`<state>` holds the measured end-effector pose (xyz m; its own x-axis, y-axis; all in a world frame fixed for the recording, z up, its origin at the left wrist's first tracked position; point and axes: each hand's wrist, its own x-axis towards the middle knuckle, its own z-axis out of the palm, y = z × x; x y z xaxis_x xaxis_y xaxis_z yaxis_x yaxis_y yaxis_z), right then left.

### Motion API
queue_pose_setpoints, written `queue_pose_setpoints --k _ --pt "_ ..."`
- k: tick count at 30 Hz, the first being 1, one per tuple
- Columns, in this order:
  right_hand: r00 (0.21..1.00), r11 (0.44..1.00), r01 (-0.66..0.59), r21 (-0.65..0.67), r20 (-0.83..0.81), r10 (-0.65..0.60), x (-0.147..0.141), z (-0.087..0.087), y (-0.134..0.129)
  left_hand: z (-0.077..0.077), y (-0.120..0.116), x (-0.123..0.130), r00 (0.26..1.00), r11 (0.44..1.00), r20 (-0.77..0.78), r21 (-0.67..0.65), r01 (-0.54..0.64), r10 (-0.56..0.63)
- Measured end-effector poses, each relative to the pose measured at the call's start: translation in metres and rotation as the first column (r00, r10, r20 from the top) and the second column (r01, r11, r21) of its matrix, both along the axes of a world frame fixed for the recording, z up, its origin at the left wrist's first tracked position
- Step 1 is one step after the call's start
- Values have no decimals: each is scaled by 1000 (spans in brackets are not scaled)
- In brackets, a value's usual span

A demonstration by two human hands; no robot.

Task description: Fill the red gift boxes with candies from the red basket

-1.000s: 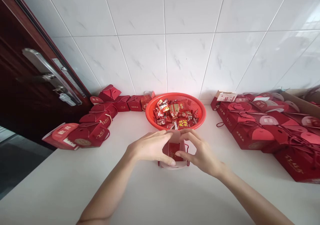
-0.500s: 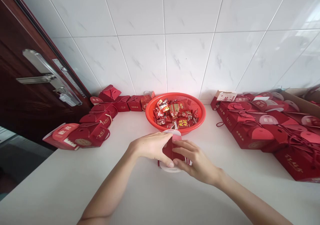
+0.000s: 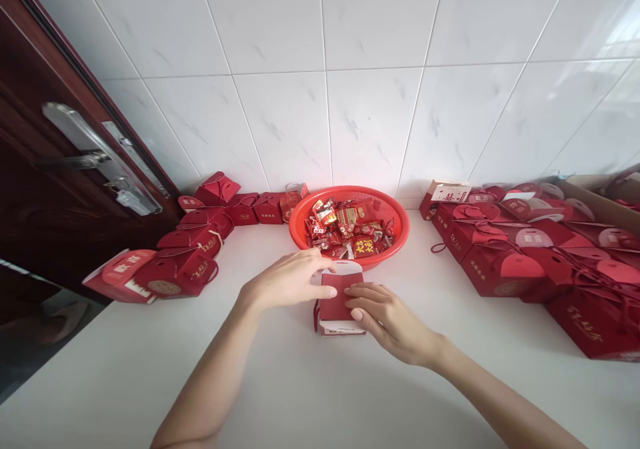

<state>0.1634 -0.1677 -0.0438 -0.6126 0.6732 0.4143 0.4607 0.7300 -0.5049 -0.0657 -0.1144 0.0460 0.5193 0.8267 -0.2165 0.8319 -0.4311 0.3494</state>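
A small red gift box (image 3: 342, 309) with pale flaps stands in front of me, its top folded over as a red panel. My right hand (image 3: 397, 319) wraps its right side, with the fingers and thumb bent over onto the panel. At the box's far left corner is my left hand (image 3: 287, 281), thumb stretched over the panel and apart from the fingers. Those fingertips are near the pale far flap (image 3: 346, 266). A dark red cord (image 3: 316, 316) hangs at the box's left side.
Just behind the box is a red plastic basket (image 3: 299, 232) of wrapped sweets (image 3: 350, 226). Red gift boxes stand to the left (image 3: 175, 272) and in rows to the right (image 3: 500, 272). A tiled wall (image 3: 370, 122) backs the white table (image 3: 300, 396); a dark door (image 3: 45, 202) is at left.
The box's top panel now lies folded over, and its near pale flap has tipped up. My left hand has moved left and away from me, its thumb off the near flap. My right hand stays at the right side.
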Motion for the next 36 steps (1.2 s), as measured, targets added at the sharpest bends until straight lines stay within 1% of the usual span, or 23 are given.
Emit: queue_pose_setpoints --k 4,10,14,17,24,28,32,36 --pt "1000 1000 18 -21 -2 -18 0 -1 0 -9 -10 0 999 998 25 47 -44 42" --pt "999 999 37 -3 14 -37 -3 -2 -2 -29 -23 -1 984 996 172 67 -58 45" --pt "999 999 32 -3 13 -32 -4 0 -3 -41 -26 1 974 990 197 65 -127 112" --pt "1000 1000 20 -15 1 -20 -5 1 -2 -43 -26 2 969 988 207 55 -147 133" --pt "1000 1000 26 -12 -11 -26 -3 0 -3 -46 -26 -1 963 989 249 84 -125 101" --pt "995 999 44 -31 -86 -47 1 -1 -7 -48 -26 -6 953 989 297 106 -100 65" --pt "972 995 88 -56 -212 -98 8 -1 -11 -49 -25 -12 934 985 355 145 -99 41" --pt "934 974 164 -154 -292 -204 14 -2 -11 -55 -22 -13 901 974 434 193 -122 27"
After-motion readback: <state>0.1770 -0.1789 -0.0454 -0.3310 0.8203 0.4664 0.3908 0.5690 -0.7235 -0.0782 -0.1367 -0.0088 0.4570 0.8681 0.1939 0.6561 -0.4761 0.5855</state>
